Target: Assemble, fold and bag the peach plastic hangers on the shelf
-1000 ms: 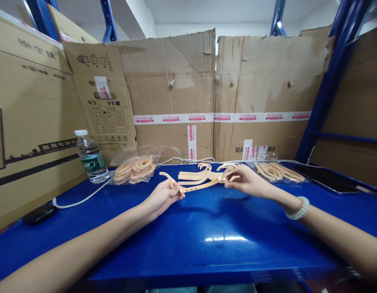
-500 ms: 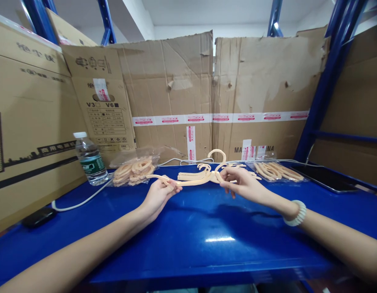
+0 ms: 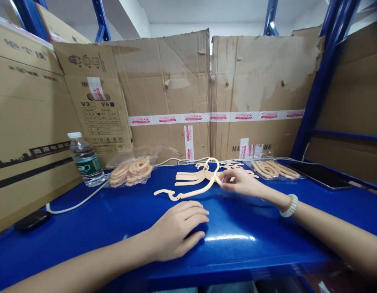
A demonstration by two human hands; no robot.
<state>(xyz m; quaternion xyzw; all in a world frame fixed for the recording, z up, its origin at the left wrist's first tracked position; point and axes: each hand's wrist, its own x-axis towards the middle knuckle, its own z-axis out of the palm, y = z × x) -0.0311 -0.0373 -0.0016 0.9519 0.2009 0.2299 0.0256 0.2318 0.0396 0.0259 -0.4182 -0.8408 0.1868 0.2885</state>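
Note:
A peach-coloured folding clothes hanger (image 3: 198, 191) is held up by my right hand (image 3: 240, 182), whose fingers pinch it just below the hook. Its hook points up, and its left arm reaches out over the blue table with a small notched end piece. My left hand (image 3: 182, 230) is off the hanger, nearer to me, palm down over the tabletop with the fingers stretched out. Behind the held hanger lie several more peach hanger parts (image 3: 188, 176), partly hidden by it and by my right hand.
A clear bag of round peach pieces (image 3: 131, 171) and a water bottle (image 3: 86, 162) stand at the left. Another bag of peach parts (image 3: 275, 169) and a black tablet (image 3: 321, 176) lie right. Cardboard sheets (image 3: 170, 89) wall the back of the blue table (image 3: 115, 211).
My left hand has let go of the hanger's left arm and come down towards me, opening. The hanger has dropped slightly, still in my right hand. The view has shifted a little.

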